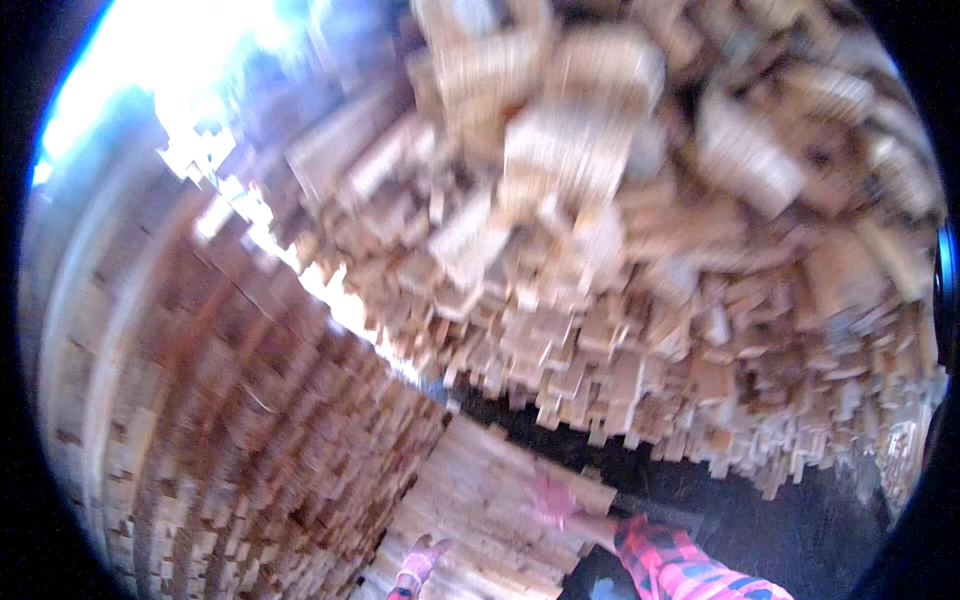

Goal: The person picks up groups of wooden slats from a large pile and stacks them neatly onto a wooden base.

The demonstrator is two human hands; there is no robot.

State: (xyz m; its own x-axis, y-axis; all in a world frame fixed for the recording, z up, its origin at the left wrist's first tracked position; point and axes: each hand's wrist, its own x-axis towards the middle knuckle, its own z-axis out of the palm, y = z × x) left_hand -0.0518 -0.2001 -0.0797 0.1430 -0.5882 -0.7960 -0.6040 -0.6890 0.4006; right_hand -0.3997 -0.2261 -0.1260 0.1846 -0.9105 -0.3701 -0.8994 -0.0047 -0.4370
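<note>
My left hand (pixel 420 561), in a pink glove, is low in the view over a layer of pale wooden boards (pixel 465 480). Its fingers look spread, and I see nothing in them. My right hand (pixel 553 498), also pink-gloved, stretches out from a red-and-black checked sleeve (pixel 660 560) across the right side of the same boards. Motion smears its fingers, so whether they touch or grip a board cannot be made out.
A tall stack of wood with many board ends (pixel 260 430) rises on the left. To the right and above, a large heap of loose wood blocks (pixel 600 350) looms, blurred. Dark ground (pixel 780 520) lies between the heap and the boards. Bright light comes from the upper left.
</note>
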